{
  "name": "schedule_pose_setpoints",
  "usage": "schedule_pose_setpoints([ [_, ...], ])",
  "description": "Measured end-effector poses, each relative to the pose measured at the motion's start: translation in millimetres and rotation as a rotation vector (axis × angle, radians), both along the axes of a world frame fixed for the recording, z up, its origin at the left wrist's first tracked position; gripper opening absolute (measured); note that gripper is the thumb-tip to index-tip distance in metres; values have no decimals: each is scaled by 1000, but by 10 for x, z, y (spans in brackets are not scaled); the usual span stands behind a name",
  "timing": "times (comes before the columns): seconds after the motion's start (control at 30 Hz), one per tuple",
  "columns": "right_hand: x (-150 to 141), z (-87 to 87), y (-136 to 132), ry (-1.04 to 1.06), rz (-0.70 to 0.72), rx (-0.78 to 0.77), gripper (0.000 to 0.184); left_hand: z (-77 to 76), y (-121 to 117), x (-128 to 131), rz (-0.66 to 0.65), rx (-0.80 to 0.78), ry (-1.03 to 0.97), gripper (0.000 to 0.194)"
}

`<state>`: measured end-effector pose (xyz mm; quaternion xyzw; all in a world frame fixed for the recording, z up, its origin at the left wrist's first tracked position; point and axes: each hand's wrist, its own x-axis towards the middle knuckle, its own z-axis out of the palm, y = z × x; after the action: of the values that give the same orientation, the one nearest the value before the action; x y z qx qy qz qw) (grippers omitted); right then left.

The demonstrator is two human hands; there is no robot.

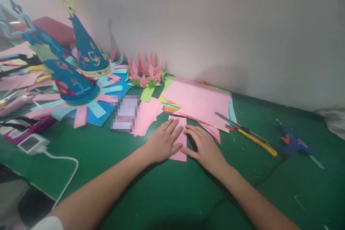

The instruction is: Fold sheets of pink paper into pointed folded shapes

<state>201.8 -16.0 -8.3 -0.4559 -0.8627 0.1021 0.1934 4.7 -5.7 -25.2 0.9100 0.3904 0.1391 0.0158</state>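
A narrow pink piece of paper (180, 155), perhaps folded, lies on the green table in front of me. Across its left part rests my left hand (164, 140), fingers stretched out flat on the paper. My right hand (203, 143) is at the paper's right edge, fingers loosely bent and apart, with the thumb and fingertips touching or very near the edge. Just behind is a stack of pink sheets (199, 95) over other coloured paper. Smaller pink pieces (148, 115) lie to the left, beside a phone-shaped object (125, 113) blurred by pixels.
A yellow utility knife (256, 142) with its blade out and a blue glue gun (293, 142) lie on the right. At the back left stand blue paper cone hats (86, 48) and a pink paper crown (145, 70). A white charger (33, 143) with a cable lies near the left edge.
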Motion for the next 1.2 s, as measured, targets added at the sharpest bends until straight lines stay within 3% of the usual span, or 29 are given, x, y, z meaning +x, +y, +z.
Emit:
schedule_pose_setpoints([
  [0.23, 6, 85, 133, -52, -14, -85, 52, -17, -4, -3, 6, 3, -15, 55],
  [0.43, 33, 55, 148, -25, -38, -126, 66, 12, -7, -5, 11, -11, 5, 56],
  [0.6, 38, 53, 113, -17, -5, -51, 50, 69, 6, -3, -6, 13, 8, 48],
  [0.8, 53, 122, -14, 6, 136, 87, 23, 124, 29, 9, -18, 19, -7, 40],
  [0.93, 65, 179, -115, 50, 372, 149, 21, 144, 38, 4, -9, -3, -41, 37],
  [1.03, 54, 177, -158, 159, 485, 42, 28, 156, 39, -9, -5, -17, -49, 36],
  [1.2, 49, 77, -128, 352, 396, -227, 47, 191, 49, -44, 16, -29, -73, 35],
])
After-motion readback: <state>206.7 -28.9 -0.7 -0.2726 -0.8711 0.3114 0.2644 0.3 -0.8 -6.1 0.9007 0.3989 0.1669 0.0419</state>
